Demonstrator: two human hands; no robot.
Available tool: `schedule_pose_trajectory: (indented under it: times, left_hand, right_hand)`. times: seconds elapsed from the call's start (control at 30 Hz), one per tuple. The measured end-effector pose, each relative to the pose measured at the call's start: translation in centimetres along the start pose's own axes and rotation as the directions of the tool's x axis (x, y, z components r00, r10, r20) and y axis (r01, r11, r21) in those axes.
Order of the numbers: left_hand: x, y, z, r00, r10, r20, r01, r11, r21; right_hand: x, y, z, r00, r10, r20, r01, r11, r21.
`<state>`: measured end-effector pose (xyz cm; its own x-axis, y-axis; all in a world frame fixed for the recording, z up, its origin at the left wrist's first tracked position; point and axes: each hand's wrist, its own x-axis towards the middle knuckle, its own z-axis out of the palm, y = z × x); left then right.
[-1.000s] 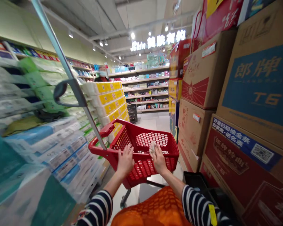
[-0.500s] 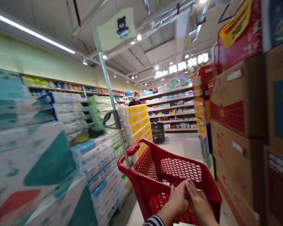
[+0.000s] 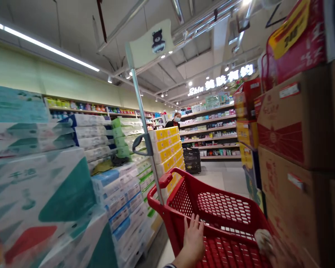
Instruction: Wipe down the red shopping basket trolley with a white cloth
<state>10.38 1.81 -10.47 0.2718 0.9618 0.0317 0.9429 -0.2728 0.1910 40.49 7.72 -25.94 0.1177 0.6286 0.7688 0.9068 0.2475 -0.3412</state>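
A red shopping cart (image 3: 226, 210) with perforated sides stands in front of me. My left hand (image 3: 194, 234) lies over its near rim, fingers stretched out and a little apart, holding nothing. At the cart's right end is my right hand (image 3: 284, 253), low in the view and smeared by motion. A crumpled off-white cloth (image 3: 264, 240) shows at its fingers, against the cart's right rim; the exact grip is blurred. A metal pole (image 3: 141, 106) with a grey handle (image 3: 142, 145) and a bear-printed sign (image 3: 150, 42) rises from the cart's left corner.
Stacked tissue packs (image 3: 123, 201) line the left, beside yellow-and-white packs (image 3: 167, 149). Cardboard boxes (image 3: 290, 123) stand high close on the right. Farther off are a masked person (image 3: 174, 121), a black cart (image 3: 192, 160) and stocked shelves (image 3: 212, 130).
My hands were together over the cart; now they are apart. The left has moved left onto the rim, the right to the cart's right end with the cloth showing. The view has shifted slightly.
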Motion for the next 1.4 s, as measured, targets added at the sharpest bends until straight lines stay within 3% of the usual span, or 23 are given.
schedule_pose_trajectory:
  times: [0.13, 0.23, 0.33, 0.4, 0.47, 0.53, 0.6, 0.7, 0.8, 0.93, 1.03, 1.1, 1.23, 1.33, 1.4]
  left_hand:
    - [2.0, 5.1, 0.8, 0.996, 0.094, -0.011, -0.095, 0.98, -0.173]
    - [3.5, 8.7, 1.4, 0.983, 0.181, 0.035, -0.167, 0.955, -0.245]
    - [4.9, 10.8, 2.0, 0.959, 0.267, 0.094, -0.232, 0.931, -0.282]
    - [5.5, 11.4, 2.6, 0.96, 0.262, 0.1, -0.224, 0.93, -0.292]
    - [5.8, 11.9, 3.3, 0.98, 0.182, 0.079, -0.155, 0.951, -0.269]
    - [5.9, 12.3, 4.1, 0.993, 0.105, 0.048, -0.093, 0.976, -0.198]
    - [5.8, 12.5, 5.1, 0.994, 0.107, 0.01, -0.106, 0.99, -0.096]
    - [5.8, 11.5, 6.3, 0.975, 0.223, -0.021, -0.222, 0.974, 0.05]
    - [5.5, 8.2, 6.0, 0.949, 0.312, -0.053, -0.3, 0.94, 0.159]
    - [4.4, 1.3, 3.1, 0.973, 0.204, -0.105, -0.171, 0.95, 0.26]
    - [3.5, -2.1, 1.4, 0.984, 0.112, -0.136, -0.072, 0.961, 0.266]
    - [3.3, -2.5, 1.5, 0.981, 0.13, -0.142, -0.092, 0.965, 0.247]
    - [3.6, -0.8, 2.1, 0.947, 0.289, -0.141, -0.244, 0.931, 0.272]
    - [3.0, -0.7, 0.3, 0.926, 0.36, -0.118, -0.305, 0.894, 0.329]
    - [2.3, -2.3, -1.9, 0.947, 0.291, -0.133, -0.226, 0.903, 0.366]
  right_hand:
    - [0.4, -3.6, 1.1, 0.998, 0.063, 0.012, -0.063, 0.998, 0.018]
    - [0.3, -7.1, 1.1, 0.994, 0.072, 0.08, -0.084, 0.984, 0.158]
    - [-0.3, -9.0, 0.3, 0.994, 0.057, 0.091, -0.084, 0.945, 0.317]
    - [-0.8, -8.8, -0.3, 0.997, 0.058, 0.046, -0.071, 0.92, 0.385]
    - [-1.3, -7.8, -0.8, 0.998, 0.063, 0.019, -0.065, 0.911, 0.407]
    - [-1.8, -6.4, -1.0, 0.994, 0.113, 0.009, -0.108, 0.925, 0.365]
    - [-2.5, -5.3, -0.9, 0.985, 0.171, 0.008, -0.166, 0.946, 0.278]
    - [-3.9, -4.4, -0.4, 0.988, 0.113, 0.103, -0.126, 0.983, 0.131]
    - [-4.8, -3.7, 0.0, 0.978, -0.017, 0.209, 0.012, 1.0, 0.024]
    - [-4.3, -3.0, 0.7, 0.988, -0.067, 0.139, 0.077, 0.995, -0.068]
    - [-3.5, -4.7, 1.5, 0.996, -0.057, 0.061, 0.063, 0.993, -0.1]
    - [-3.3, -6.9, 2.1, 0.994, -0.066, 0.083, 0.072, 0.994, -0.081]
    - [-3.1, -10.5, 2.6, 0.982, -0.08, 0.17, 0.087, 0.996, -0.037]
    - [-2.8, -10.2, 1.6, 0.96, -0.149, 0.236, 0.161, 0.986, -0.031]
    - [-2.2, -9.4, 0.2, 0.927, -0.203, 0.315, 0.22, 0.975, -0.017]
